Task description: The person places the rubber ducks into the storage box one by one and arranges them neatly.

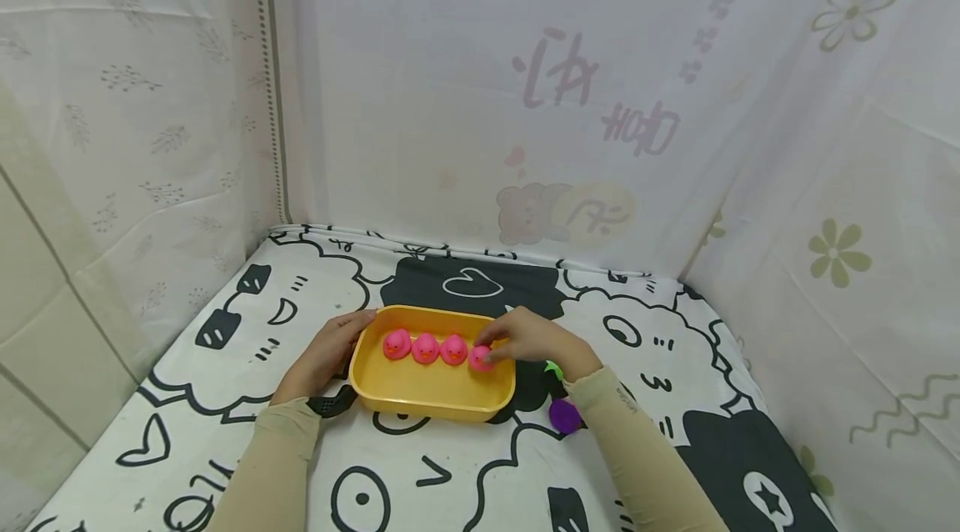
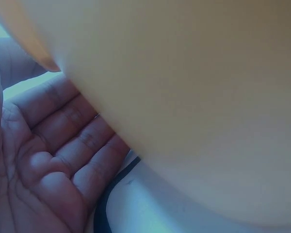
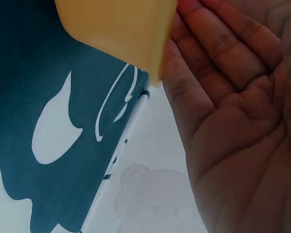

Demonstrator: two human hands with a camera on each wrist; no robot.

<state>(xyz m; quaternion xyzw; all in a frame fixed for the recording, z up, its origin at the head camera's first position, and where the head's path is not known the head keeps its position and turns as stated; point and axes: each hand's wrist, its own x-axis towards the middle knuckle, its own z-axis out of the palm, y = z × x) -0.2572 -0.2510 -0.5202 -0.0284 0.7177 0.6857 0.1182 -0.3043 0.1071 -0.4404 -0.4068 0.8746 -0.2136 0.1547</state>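
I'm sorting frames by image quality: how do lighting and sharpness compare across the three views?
Head: fairly even light, with the pink ducks small but distinct in the yellow tray; left wrist: bluish tint, tray wall soft and featureless, left hand creases clear; right wrist: right hand dim, tray edge blurred, printed cloth outlines sharper.

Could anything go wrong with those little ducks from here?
The right hand touches the rightmost pink duck and might nudge the neighbouring duck. The left hand touches the yellow tray; a push could slide it. The right sleeve is near a purple object and might brush it.
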